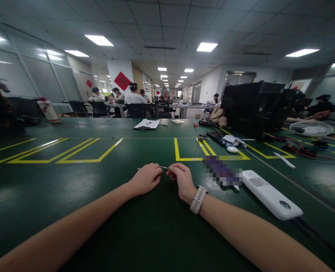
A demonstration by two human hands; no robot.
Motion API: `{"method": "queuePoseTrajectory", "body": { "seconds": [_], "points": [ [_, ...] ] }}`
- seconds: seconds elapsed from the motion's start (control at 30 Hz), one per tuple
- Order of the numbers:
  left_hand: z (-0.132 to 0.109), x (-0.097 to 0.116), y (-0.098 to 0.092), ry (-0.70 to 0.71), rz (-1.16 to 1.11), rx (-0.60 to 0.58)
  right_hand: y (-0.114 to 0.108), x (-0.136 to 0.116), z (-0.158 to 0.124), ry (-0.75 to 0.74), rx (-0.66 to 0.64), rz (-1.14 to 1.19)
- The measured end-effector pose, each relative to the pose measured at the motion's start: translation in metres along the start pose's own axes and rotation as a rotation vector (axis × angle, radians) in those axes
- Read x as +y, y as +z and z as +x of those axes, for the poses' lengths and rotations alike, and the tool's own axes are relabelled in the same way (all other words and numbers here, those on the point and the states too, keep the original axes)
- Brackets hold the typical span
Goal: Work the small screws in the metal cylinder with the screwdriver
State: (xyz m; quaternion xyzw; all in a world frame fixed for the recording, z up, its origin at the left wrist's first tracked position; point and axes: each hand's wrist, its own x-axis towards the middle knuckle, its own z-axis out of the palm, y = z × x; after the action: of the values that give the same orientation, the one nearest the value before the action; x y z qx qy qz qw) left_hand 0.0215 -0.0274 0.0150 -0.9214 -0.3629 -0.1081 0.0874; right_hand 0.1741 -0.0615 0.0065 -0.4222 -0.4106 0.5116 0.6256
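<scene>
A thin, pale, wire-like piece [164,167] spans the small gap between my two hands, just above the green table [113,226]. My left hand [147,178] rests low over the tabletop with its fingers curled round the piece, and a thin tip sticks out on its far left side. At the other end, my right hand [181,177] pinches the piece between thumb and fingertips. A pale watch strap circles the right wrist. The exact kind of the piece is too small to make out.
Right of my hands lie a blurred-out purple thing [222,172] and a white power bank [271,194] with a dark cable. Yellow tape marks the table. Farther off are a clipboard [146,124], a red screwdriver [195,125], and a black case [251,107]. Several people sit beyond.
</scene>
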Motion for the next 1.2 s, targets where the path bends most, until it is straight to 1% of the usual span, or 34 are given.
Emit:
{"method": "queuePoseTrajectory", "body": {
  "seconds": [0.3, 0.5, 0.67, 0.8, 0.97, 1.2],
  "points": [
    [0.0002, -0.0004, -0.0047, -0.014, -0.061, -0.028, -0.0014, 0.0063, 0.0030, -0.010, -0.043, -0.046],
    [-0.0008, -0.0013, -0.0020, -0.027, -0.065, -0.008, -0.0024, 0.0061, 0.0025, -0.005, -0.052, -0.067],
    [-0.0013, -0.0012, -0.0024, -0.041, -0.089, -0.023, -0.0001, 0.0038, 0.0013, -0.006, -0.049, -0.067],
    [-0.0015, -0.0007, -0.0038, -0.027, -0.079, -0.049, 0.0010, 0.0042, 0.0013, -0.006, -0.045, -0.065],
    [-0.0019, 0.0005, -0.0039, -0.027, -0.060, -0.043, -0.0001, 0.0061, 0.0025, -0.005, -0.056, -0.072],
    [-0.0007, 0.0048, -0.0077, -0.070, -0.019, -0.086, -0.0003, 0.0047, 0.0010, -0.006, -0.056, -0.092]
  ]
}}
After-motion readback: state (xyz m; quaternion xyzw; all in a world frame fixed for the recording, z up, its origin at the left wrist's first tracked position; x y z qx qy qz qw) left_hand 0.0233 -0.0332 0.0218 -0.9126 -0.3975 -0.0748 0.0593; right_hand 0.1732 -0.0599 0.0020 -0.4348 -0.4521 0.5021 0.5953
